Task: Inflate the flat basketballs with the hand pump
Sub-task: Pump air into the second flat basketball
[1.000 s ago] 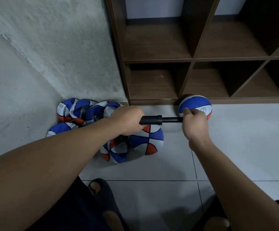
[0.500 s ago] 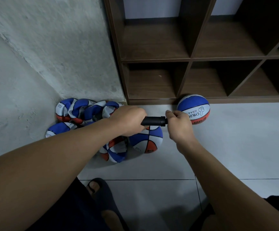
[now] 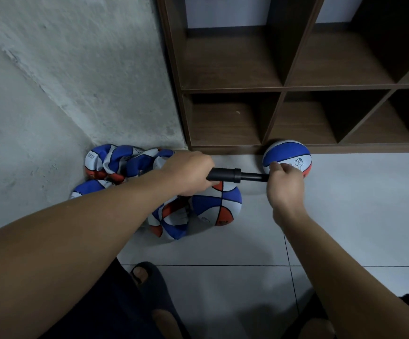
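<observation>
Pumping step, judged. Left hand (image 3: 188, 173) clenched round pump (image 3: 225, 174) barrel at frame centre; right hand (image 3: 284, 183) clenched round its handle, rod part drawn. Flat balls (image 3: 115, 162) heaped left; round ball (image 3: 287, 155) by shelf (image 3: 281, 88). Next: push handle in, barrel steady.

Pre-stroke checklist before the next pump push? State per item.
1. Left hand grips the black hand pump barrel: ok.
2. Right hand grips the handle end of the thin black rod: ok.
3. Rod drawn out, ready to push: ok.
4. Needle seated in a ball valve: cannot tell, hidden.
5. Round blue-white-orange basketball by the brown wooden shelf is clear of the stroke: ok.
6. Crumpled flat basketballs left to inflate: ok.
</observation>
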`<state>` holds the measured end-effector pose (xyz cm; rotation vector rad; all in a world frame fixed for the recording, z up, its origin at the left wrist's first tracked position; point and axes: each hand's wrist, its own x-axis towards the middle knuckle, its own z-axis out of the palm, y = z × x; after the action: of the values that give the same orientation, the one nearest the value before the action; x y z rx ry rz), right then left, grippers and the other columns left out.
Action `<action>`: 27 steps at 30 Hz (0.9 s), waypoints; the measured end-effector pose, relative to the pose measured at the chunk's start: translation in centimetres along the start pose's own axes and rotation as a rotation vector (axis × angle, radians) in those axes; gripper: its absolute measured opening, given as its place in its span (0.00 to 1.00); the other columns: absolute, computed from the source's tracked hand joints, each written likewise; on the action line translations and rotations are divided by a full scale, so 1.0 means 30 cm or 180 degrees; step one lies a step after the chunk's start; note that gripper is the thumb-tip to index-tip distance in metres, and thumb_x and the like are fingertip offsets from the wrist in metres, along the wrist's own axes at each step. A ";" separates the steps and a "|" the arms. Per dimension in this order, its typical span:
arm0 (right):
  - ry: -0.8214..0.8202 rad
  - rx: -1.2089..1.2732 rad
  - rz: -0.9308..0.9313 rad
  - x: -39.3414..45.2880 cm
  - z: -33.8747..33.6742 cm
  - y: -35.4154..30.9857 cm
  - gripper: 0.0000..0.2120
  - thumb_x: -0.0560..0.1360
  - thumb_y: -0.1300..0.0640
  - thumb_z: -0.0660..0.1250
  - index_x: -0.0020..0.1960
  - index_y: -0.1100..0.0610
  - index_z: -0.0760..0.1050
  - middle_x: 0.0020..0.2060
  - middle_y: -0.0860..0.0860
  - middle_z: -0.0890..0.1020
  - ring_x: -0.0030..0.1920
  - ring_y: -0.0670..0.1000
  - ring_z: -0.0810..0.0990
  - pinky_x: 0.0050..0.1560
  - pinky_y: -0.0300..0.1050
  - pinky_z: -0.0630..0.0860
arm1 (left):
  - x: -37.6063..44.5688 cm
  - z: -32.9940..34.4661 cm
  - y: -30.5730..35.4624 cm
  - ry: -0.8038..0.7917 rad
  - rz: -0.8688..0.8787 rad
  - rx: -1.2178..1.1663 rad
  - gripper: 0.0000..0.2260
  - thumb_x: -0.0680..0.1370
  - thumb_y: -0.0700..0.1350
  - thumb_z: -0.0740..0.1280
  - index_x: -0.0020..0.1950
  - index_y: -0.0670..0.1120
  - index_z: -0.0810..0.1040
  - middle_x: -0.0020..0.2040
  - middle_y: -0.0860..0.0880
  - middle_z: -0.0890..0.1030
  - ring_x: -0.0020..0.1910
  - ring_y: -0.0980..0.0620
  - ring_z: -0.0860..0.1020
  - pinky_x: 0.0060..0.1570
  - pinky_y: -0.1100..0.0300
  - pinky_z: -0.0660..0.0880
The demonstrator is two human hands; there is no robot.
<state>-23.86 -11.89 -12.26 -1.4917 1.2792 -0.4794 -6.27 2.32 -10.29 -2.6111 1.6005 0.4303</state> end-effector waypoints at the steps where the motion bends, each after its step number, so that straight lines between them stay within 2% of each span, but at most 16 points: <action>1: -0.0028 -0.0011 -0.0066 -0.014 0.008 0.000 0.15 0.84 0.54 0.60 0.43 0.60 0.75 0.36 0.53 0.75 0.38 0.53 0.71 0.41 0.49 0.68 | 0.000 -0.001 0.010 -0.0011 0.0014 0.0054 0.15 0.82 0.60 0.69 0.42 0.52 0.79 0.38 0.50 0.80 0.35 0.48 0.81 0.34 0.52 0.79; 4: -0.0178 -0.0065 -0.0195 -0.044 0.034 -0.003 0.16 0.86 0.52 0.59 0.50 0.63 0.77 0.38 0.54 0.77 0.38 0.52 0.72 0.41 0.50 0.70 | -0.009 0.008 0.026 -0.0040 0.0051 0.0034 0.14 0.82 0.59 0.69 0.43 0.51 0.79 0.38 0.50 0.80 0.36 0.48 0.81 0.34 0.51 0.79; 7: -0.0362 -0.0065 -0.0186 -0.066 0.058 -0.001 0.15 0.87 0.52 0.59 0.51 0.62 0.77 0.34 0.52 0.73 0.35 0.51 0.69 0.39 0.50 0.68 | -0.012 0.022 0.033 -0.0005 0.0078 0.0060 0.14 0.81 0.59 0.70 0.41 0.52 0.78 0.37 0.51 0.79 0.35 0.48 0.80 0.35 0.51 0.80; 12: -0.0641 0.0079 0.0122 -0.070 0.079 0.008 0.12 0.86 0.50 0.61 0.49 0.55 0.77 0.34 0.51 0.71 0.35 0.51 0.69 0.40 0.52 0.67 | -0.022 0.033 0.048 0.0008 0.0144 0.0112 0.15 0.82 0.61 0.69 0.42 0.52 0.77 0.37 0.51 0.78 0.34 0.50 0.78 0.32 0.55 0.72; 15: -0.0783 0.0100 0.0232 -0.061 0.072 0.005 0.11 0.86 0.49 0.62 0.50 0.54 0.77 0.34 0.51 0.71 0.35 0.52 0.69 0.40 0.52 0.68 | -0.022 0.029 0.035 -0.0042 0.0197 0.0036 0.14 0.81 0.59 0.69 0.41 0.52 0.77 0.36 0.52 0.78 0.34 0.50 0.78 0.32 0.54 0.75; 17: -0.0824 0.0065 0.0288 -0.047 0.057 0.001 0.12 0.85 0.49 0.63 0.50 0.56 0.78 0.33 0.51 0.71 0.33 0.52 0.69 0.37 0.51 0.68 | -0.022 0.025 0.016 -0.0106 0.0221 -0.0079 0.14 0.81 0.58 0.70 0.40 0.53 0.77 0.36 0.52 0.79 0.34 0.50 0.79 0.33 0.53 0.76; 23: -0.0170 0.0326 0.0585 0.080 -0.074 -0.015 0.08 0.78 0.56 0.67 0.41 0.55 0.74 0.39 0.58 0.74 0.38 0.55 0.66 0.30 0.44 0.62 | -0.025 0.005 -0.112 -0.0045 -0.0022 -0.0123 0.13 0.81 0.61 0.70 0.43 0.55 0.79 0.38 0.53 0.81 0.34 0.53 0.80 0.38 0.50 0.81; 27: -0.0020 0.0204 0.0218 0.023 -0.036 -0.012 0.11 0.80 0.55 0.63 0.39 0.53 0.75 0.35 0.50 0.74 0.39 0.55 0.69 0.37 0.46 0.67 | -0.026 0.009 -0.069 -0.0045 -0.0091 -0.0212 0.15 0.80 0.60 0.69 0.38 0.54 0.77 0.38 0.52 0.80 0.34 0.52 0.79 0.37 0.50 0.81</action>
<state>-24.34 -13.04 -11.79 -1.3906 1.2940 -0.4663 -4.84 4.02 -10.55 -2.6693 1.5693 0.5078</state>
